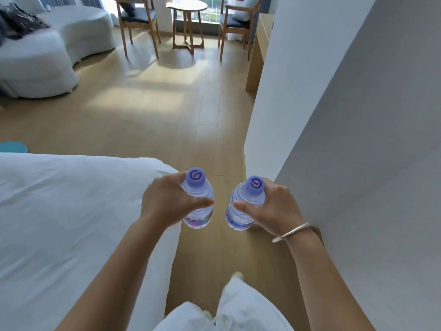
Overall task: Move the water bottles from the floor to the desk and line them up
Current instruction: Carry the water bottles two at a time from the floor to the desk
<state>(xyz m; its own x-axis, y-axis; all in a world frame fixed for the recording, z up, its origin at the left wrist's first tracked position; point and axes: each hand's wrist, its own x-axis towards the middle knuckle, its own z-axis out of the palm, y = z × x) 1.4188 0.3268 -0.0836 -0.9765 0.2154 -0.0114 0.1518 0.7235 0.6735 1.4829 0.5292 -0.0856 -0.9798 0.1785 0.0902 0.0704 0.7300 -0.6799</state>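
A pale wood-plank floor (167, 120) runs ahead. Left of it lies a bed (71, 223) under smooth white linen; right of it stands a plain white wall (358, 115), its corner jutting close. Far down the floor are a rounded white sofa (47, 53), a light wooden desk (256, 53) against the wall, two wooden chairs (137, 22) and a small round table (187, 10). Above the floor, the left hand (167, 199) wraps around a clear bottle (199, 199) with a lilac cap; the right hand (269, 206), wearing a silver bangle (291, 232), clasps a second bottle (243, 206), both upright and apart.
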